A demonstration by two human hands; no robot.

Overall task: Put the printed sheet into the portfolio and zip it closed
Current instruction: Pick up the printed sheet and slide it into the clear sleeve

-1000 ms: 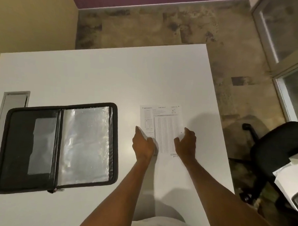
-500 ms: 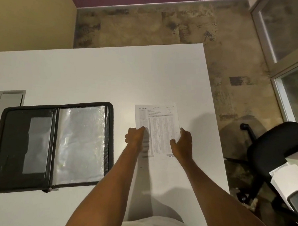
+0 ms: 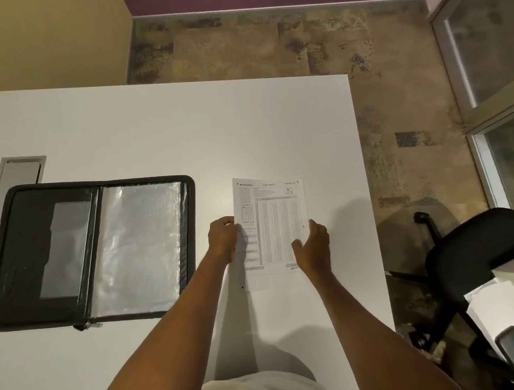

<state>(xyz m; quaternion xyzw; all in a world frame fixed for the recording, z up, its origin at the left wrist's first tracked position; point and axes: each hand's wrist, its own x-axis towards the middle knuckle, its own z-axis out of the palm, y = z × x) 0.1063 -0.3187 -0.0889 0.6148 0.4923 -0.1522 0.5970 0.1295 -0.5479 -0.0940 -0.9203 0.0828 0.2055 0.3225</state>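
Observation:
A printed sheet point(image 3: 273, 222) with a table of small print is held just above the white table point(image 3: 170, 132), right of centre. My left hand point(image 3: 223, 239) grips its left edge and my right hand point(image 3: 314, 247) grips its right edge near the lower corner. The black zip portfolio point(image 3: 91, 251) lies open flat to the left, with a dark pocket panel on its left half and clear plastic sleeves on its right half. Its zip pull point(image 3: 92, 324) rests at the near edge by the spine.
A grey cable hatch point(image 3: 13, 193) is set into the table's far left, partly under the portfolio. A black office chair point(image 3: 468, 257) stands off the table's right edge, with white papers point(image 3: 498, 308) near it. A glass door lies far right.
Both hands have closed on the sheet's side edges and lifted it slightly off the table; its shadow now shows below it. The portfolio has not moved.

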